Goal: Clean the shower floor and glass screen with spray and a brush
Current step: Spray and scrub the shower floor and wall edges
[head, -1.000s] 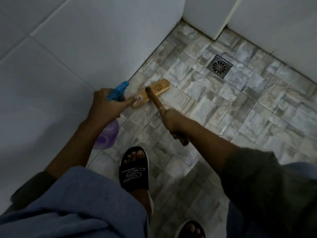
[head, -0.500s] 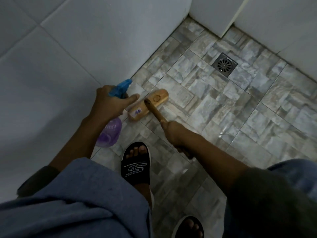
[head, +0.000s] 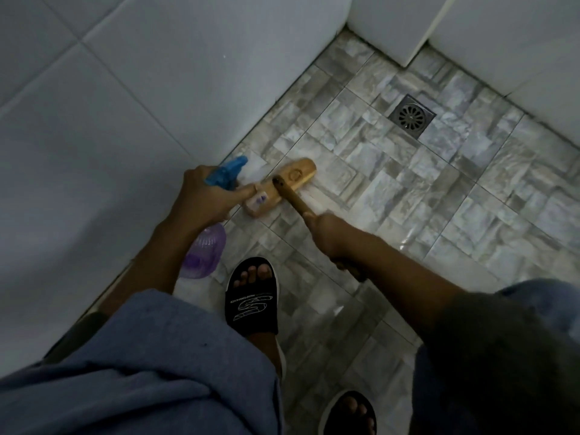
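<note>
My left hand (head: 202, 197) grips a spray bottle (head: 205, 255) with a purple body and a blue trigger head, held just above the floor by the left wall. My right hand (head: 329, 235) grips the wooden handle of a scrub brush (head: 284, 186). The brush's wooden head lies flat on the grey stone-pattern shower floor (head: 408, 183), close to the foot of the wall and right beside my left hand. The end of the handle sticks out below my right wrist. No glass screen is in view.
White tiled walls (head: 125, 105) close in on the left and at the back. A square metal drain (head: 411, 116) sits in the floor near the far corner. My feet in black slides (head: 251, 296) stand on the tiles below the brush.
The brush head slid back toward me and then forward again along the wall's foot. Both hands keep their grips. The view has shifted slightly.
</note>
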The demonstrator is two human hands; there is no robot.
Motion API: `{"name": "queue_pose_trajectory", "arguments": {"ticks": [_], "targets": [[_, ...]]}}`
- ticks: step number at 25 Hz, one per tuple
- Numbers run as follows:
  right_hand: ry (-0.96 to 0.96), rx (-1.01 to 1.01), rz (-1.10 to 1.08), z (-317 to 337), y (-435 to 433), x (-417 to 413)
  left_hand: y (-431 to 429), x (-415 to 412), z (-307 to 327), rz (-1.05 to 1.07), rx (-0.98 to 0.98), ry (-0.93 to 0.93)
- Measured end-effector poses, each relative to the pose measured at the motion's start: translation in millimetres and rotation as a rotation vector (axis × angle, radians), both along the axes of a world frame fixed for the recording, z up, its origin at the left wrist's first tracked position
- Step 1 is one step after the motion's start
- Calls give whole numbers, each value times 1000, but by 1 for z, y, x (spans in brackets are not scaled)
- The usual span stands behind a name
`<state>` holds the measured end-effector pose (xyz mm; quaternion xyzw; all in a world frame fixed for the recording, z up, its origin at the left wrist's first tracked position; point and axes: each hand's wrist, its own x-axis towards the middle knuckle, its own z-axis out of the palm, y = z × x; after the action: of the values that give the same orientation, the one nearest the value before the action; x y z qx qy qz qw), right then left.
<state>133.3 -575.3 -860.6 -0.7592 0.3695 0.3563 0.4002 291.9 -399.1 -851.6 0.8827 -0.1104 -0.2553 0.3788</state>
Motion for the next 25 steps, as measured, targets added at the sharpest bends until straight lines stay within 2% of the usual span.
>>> {"name": "queue_pose_trajectory", "arguments": {"ticks": [2, 4, 9, 11, 15, 21, 25], "targets": [[76, -26, -1, 11, -8, -40, 3, 0, 0, -35, 3, -26], [101, -21, -33, 11, -12, -40, 3, 0, 0, -40, 0, -21], [-56, 51, -74, -7, 3, 19, -10, -8, 0, -45, -18, -18], [-26, 60, -61, -8, -2, -15, -18, -12, 3, -57, -40, 12], [67, -49, 25, -8, -22, -86, -32, -18, 8, -98, -37, 43], [-43, 83, -76, -2, -19, -30, -66, -27, 8, -160, -68, -11], [52, 25, -24, 10, -26, -106, -87, -39, 8, -171, -71, 50]]}}
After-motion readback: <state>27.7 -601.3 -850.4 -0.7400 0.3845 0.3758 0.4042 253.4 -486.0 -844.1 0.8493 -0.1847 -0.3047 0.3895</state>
